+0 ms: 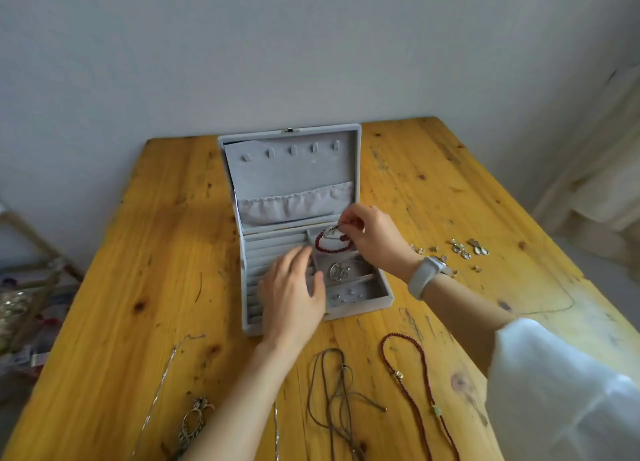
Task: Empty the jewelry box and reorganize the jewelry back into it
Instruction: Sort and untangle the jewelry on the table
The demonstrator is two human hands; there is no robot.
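A grey velvet jewelry box (381,296) stands open in the middle of the wooden table (145,252), its lid upright. My right hand (372,233) pinches a red beaded bracelet (332,246) at the box's far right compartment; the bracelet lies partly in it. My left hand (294,294) rests flat with relaxed fingers over the ring rolls on the box's left side. A silver piece (339,272) lies in the middle right compartment, and small studs (346,294) sit in the near one.
In front of the box lie a brown cord necklace (332,391), a red cord necklace (415,374), a thin silver chain (162,381) and an ornate pendant (195,422). Several earrings (464,249) are scattered to the right. Clutter sits off the table's left edge.
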